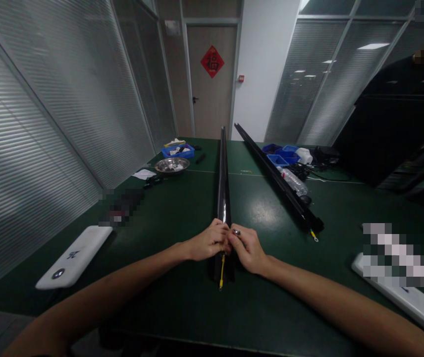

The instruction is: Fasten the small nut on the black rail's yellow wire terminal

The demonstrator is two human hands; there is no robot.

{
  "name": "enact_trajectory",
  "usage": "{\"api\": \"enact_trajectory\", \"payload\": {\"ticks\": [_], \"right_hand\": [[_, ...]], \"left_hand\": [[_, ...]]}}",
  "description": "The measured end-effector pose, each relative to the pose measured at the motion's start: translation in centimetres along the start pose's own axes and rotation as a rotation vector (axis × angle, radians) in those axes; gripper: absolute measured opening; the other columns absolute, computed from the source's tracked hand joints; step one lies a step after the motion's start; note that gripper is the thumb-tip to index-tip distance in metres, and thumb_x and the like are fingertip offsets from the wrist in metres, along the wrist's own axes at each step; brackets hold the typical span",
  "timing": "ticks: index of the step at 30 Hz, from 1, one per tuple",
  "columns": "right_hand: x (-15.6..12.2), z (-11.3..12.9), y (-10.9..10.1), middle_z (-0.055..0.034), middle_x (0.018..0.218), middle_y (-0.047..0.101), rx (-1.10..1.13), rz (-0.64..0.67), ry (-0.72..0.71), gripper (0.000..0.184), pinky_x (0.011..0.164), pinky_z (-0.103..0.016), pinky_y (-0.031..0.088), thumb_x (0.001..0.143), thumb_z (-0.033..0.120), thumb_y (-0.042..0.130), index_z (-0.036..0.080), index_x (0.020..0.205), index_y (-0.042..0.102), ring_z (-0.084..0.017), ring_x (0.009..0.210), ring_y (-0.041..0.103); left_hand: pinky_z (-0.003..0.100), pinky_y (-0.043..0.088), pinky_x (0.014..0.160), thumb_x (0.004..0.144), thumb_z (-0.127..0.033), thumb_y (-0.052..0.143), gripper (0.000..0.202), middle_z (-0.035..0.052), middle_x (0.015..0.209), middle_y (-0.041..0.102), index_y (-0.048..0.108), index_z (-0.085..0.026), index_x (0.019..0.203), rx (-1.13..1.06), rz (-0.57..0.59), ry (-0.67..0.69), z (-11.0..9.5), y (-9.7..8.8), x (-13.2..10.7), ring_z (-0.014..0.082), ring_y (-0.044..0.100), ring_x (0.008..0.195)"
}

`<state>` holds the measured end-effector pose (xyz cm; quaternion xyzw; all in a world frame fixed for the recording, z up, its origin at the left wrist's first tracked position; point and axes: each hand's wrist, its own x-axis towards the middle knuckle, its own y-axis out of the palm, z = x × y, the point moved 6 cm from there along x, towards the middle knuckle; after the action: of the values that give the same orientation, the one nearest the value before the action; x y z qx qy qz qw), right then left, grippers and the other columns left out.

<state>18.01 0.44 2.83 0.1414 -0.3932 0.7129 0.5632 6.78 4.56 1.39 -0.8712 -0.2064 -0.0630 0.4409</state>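
A long, dark, glossy channel-shaped profile (pixel 223 171) lies lengthwise on the green table, pointing away from me. My left hand (pixel 209 241) is closed over its near end from the left side. From the right, my right hand (pixel 248 248) is closed against the same end, and the fingertips of both hands meet there. A shiny metal ring-like piece (pixel 236 231) shows at the right fingers. Below the hands, a yellow wire (pixel 222 272) with a ring terminal sticks out toward me. What lies directly under the fingertips is hidden.
A second dark profile (pixel 277 177) with a yellow-green wire (pixel 313 235) lies to the right. Blue bins (pixel 278 160) and a plastic bottle (pixel 294 181) sit beyond it. At left are a metal bowl (pixel 172 165) and a white device (pixel 76 258). A person in black (pixel 394 109) stands at right.
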Motion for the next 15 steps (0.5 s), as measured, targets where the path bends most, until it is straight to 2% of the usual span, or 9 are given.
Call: {"api": "enact_trajectory", "payload": {"ticks": [10,15], "right_hand": [[-0.14,0.00,-0.09,-0.0022,0.071,0.053,-0.006,-0.010,-0.011,0.037,0.062,-0.030,0.041,0.108,0.029,0.041,0.019,0.075,0.056,-0.016,0.064,0.053],[-0.13,0.27,-0.08,-0.0029,0.071,0.057,-0.001,0.003,-0.024,0.040,0.064,-0.030,0.044,0.109,0.029,0.040,0.019,0.075,0.057,-0.017,0.065,0.056]], "left_hand": [[0.040,0.029,0.103,0.098,-0.015,0.051,0.025,0.0024,0.091,0.072,0.066,-0.019,0.078,0.004,-0.002,0.014,-0.25,0.04,0.02,0.0214,0.057,0.104],[0.039,0.030,0.102,0.096,-0.015,0.050,0.025,0.0023,0.088,0.072,0.066,-0.020,0.077,0.022,0.004,-0.002,-0.01,0.21,0.01,0.0218,0.056,0.101]]}}
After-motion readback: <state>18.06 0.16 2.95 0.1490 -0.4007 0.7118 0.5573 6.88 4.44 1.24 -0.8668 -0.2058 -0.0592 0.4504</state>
